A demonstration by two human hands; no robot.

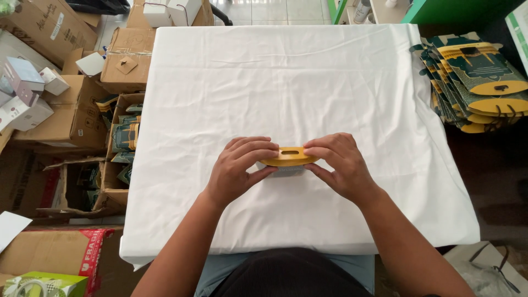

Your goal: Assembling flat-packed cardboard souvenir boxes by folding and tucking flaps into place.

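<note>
Yellow-topped carton (289, 157) at table centre, slightly toward 6 o'clock, standing on white cloth (286, 82). Slotted yellow flap faces up, pinched from both ends. Left hand (240, 168) clamped on 9 o'clock end, right hand (339, 165) on 3 o'clock end; judged grip steadies flap. Stack of matching flat cartons (478, 82) at 2 o'clock, beside table. Cardboard boxes (77, 110) at 9 o'clock, on floor.

Single head-worn camera, looks steeply down from above the table (308, 82), close in, hands (291, 165) mid-frame, boxes along the left edge.
</note>
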